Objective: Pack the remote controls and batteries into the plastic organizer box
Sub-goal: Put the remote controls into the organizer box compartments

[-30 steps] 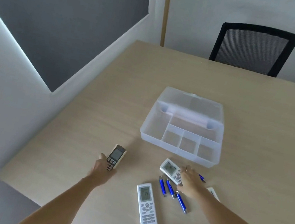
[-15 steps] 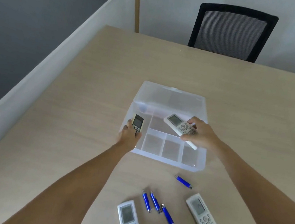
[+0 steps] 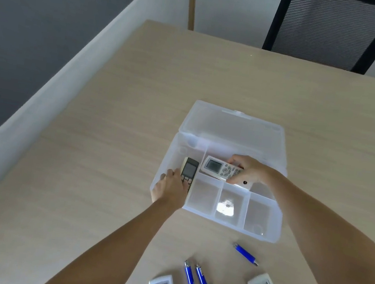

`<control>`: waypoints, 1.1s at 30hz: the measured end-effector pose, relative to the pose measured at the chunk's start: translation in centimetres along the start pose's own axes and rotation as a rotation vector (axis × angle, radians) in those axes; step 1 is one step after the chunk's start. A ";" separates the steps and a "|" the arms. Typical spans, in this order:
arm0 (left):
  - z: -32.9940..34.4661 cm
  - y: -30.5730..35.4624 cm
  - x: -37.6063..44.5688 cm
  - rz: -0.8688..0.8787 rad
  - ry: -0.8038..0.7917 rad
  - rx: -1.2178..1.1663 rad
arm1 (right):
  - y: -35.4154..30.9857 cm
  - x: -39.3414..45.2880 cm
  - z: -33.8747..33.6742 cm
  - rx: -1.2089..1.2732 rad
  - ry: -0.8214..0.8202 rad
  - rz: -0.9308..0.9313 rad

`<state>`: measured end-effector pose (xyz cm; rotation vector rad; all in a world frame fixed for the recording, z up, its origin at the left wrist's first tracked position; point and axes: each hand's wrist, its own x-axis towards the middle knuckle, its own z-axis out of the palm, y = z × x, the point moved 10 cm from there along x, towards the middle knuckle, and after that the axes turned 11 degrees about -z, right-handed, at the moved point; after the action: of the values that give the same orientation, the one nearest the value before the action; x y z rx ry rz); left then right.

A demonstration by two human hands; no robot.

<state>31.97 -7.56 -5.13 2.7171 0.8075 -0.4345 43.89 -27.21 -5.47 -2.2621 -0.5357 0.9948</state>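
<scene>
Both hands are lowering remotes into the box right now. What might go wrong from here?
The white remote in the right hand lies tilted across a divider of the organizer box; released now, it may rest on the wall. The left hand holds the dark remote in the narrow left compartment, where it could jam. Four blue batteries lie loose and might roll.

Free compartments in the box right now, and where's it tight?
The organizer box has three small front cells bare. Crowded: the left slot, where the left hand lowers the dark remote, and the long back cell, where the right hand sets the white remote.
</scene>
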 end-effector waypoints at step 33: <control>8.5 -6.6 -21.8 0.947 -0.213 0.521 | 11.8 -29.5 18.1 -0.123 0.405 0.414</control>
<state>9.04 -15.68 -6.25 3.0041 -0.7506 -0.7340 12.68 -46.17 -7.73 -2.6553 0.0510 0.6641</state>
